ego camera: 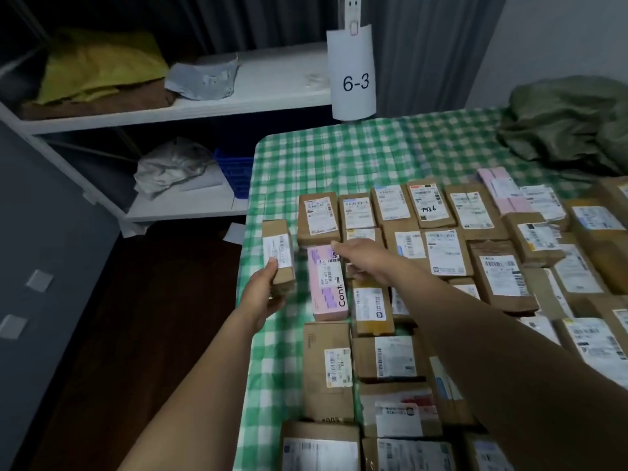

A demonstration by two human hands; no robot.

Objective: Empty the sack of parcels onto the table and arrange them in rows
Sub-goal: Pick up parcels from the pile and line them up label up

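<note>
One oblong cardboard box: my left hand is gripping it, left of the pink box my right hand is touching, grip unclear.

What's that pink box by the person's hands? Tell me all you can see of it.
The pink box is a long, flat carton, seemingly cardboard, lying closed on the green checked tablecloth near the table's left edge. It carries a white barcode label, purple patches and black lettering "Cont". A brown parcel lies along its right side. The right hand reaches over its far end; contact is unclear.
</note>
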